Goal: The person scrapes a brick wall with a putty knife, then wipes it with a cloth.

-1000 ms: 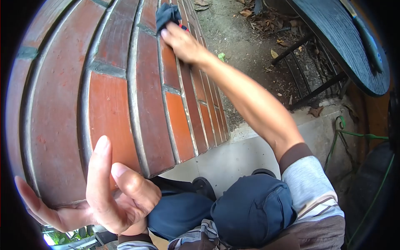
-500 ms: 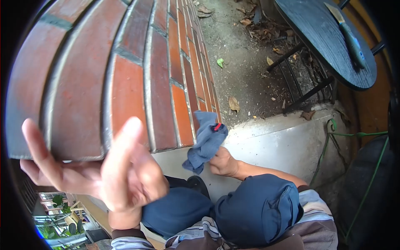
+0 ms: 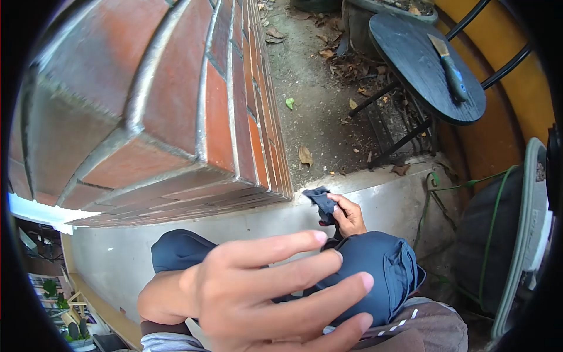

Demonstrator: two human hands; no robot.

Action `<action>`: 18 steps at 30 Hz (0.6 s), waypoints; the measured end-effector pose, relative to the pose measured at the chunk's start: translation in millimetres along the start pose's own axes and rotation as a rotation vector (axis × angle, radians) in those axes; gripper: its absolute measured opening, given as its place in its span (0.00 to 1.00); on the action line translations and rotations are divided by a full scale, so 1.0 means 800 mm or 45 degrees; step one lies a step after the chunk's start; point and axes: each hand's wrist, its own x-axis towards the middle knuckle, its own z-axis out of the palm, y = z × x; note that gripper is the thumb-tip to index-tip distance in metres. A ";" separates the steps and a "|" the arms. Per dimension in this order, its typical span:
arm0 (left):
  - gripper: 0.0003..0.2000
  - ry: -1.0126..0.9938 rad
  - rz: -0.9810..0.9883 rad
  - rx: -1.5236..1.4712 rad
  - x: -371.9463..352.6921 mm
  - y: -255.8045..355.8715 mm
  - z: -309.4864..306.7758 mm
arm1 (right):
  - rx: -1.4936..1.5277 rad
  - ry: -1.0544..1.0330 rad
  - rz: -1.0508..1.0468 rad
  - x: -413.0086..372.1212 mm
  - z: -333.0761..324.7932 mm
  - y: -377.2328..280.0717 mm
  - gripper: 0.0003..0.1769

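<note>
My right hand is closed on a dark blue-grey cloth with a small red mark on it. It hangs just past my knee, above the pale ledge. Close to the camera, my left hand stretches across in front of my legs with its fingers spread and nothing in them. The corner of a red-brown brick wall rises ahead on the left, apart from both hands.
A scraper with a dark handle lies on a black round stool at the upper right. Dry leaves lie on the dirt ground. To the right stands a large plant pot with a green cord around it.
My left hand has moved right, away from the brick wall, and across my lap. My right hand has shifted slightly right with the cloth. The view has turned, showing the wall's corner.
</note>
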 end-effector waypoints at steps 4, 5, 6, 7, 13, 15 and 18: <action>0.10 0.283 -0.202 -0.610 -0.003 0.024 0.026 | -0.125 -0.323 0.289 0.014 -0.009 -0.069 0.17; 0.13 0.262 -0.303 -0.801 -0.004 0.033 0.024 | -0.174 -0.418 0.176 0.021 -0.008 -0.077 0.17; 0.11 0.289 -0.284 -0.885 -0.004 0.038 0.025 | -0.223 -0.504 0.065 0.032 -0.004 -0.098 0.17; 0.10 0.312 -0.261 -0.976 -0.003 0.041 0.029 | -0.274 -0.581 -0.045 0.039 -0.001 -0.117 0.17; 0.11 0.287 -0.158 -1.129 0.009 0.043 0.020 | -0.276 -0.617 0.235 0.023 0.007 -0.107 0.13; 0.10 0.126 -0.204 -1.128 0.011 0.038 0.000 | -0.214 -0.617 0.362 0.011 -0.002 -0.086 0.13; 0.09 0.044 -0.219 -1.152 0.007 0.037 -0.005 | -0.179 -0.557 0.387 0.001 -0.010 -0.074 0.13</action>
